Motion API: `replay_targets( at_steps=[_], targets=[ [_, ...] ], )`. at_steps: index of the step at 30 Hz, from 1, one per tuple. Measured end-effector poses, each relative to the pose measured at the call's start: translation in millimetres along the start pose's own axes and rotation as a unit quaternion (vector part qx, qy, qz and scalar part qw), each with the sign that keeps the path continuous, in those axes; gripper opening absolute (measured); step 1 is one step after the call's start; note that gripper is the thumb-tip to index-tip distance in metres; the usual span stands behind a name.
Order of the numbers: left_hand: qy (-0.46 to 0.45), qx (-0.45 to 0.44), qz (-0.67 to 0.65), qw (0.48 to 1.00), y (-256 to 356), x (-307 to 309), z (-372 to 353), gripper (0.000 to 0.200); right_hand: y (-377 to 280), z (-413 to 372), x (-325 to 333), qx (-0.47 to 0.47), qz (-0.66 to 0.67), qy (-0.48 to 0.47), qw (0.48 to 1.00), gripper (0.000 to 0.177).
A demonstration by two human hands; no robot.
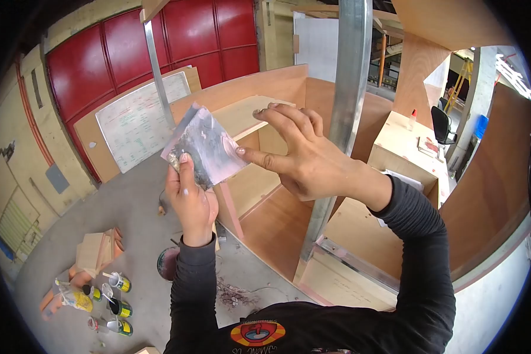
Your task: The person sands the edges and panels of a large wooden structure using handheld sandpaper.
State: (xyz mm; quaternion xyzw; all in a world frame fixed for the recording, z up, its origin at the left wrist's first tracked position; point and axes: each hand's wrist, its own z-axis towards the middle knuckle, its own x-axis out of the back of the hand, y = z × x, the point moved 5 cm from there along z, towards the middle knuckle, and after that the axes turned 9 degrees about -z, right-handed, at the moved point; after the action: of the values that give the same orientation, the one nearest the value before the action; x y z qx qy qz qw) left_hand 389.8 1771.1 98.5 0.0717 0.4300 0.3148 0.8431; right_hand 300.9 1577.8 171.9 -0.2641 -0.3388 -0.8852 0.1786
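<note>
My left hand [192, 203] grips the lower left edge of a square, thin grey sheet [200, 141], with the thumb pressed on its face. Smears of pink putty [225, 166] cover the right part of the sheet, and grey streaks cross the rest. My right hand [307, 156] holds nothing that I can see. Its fingers are stretched apart, and one fingertip touches the sheet's right edge at the pink smear. Behind both hands stands a plywood cabinet [277, 218] with pink-filled seams.
A metal upright [345, 118] rises close to my right hand. On the floor at lower left are several cans [121, 307], wood offcuts [94, 251] and a round dark container [168, 264]. A whiteboard [135, 121] leans by the red doors [189, 38]. A red-capped bottle [412, 121] stands on a counter.
</note>
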Motion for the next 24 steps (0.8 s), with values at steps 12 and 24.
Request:
replay_targets(
  at_steps=[12, 24],
  targets=[
    [0.018, -0.005, -0.002, 1.0, -23, 0, 0, 0.034, 6, -5, -16, -0.011, 0.03, -0.041, 0.999, 0.075],
    [0.065, 0.012, -0.008, 0.998, -36, 38, 5, 0.035, 195, 52, 187, -0.017, -0.385, 0.202, 0.9, 0.053]
  ],
)
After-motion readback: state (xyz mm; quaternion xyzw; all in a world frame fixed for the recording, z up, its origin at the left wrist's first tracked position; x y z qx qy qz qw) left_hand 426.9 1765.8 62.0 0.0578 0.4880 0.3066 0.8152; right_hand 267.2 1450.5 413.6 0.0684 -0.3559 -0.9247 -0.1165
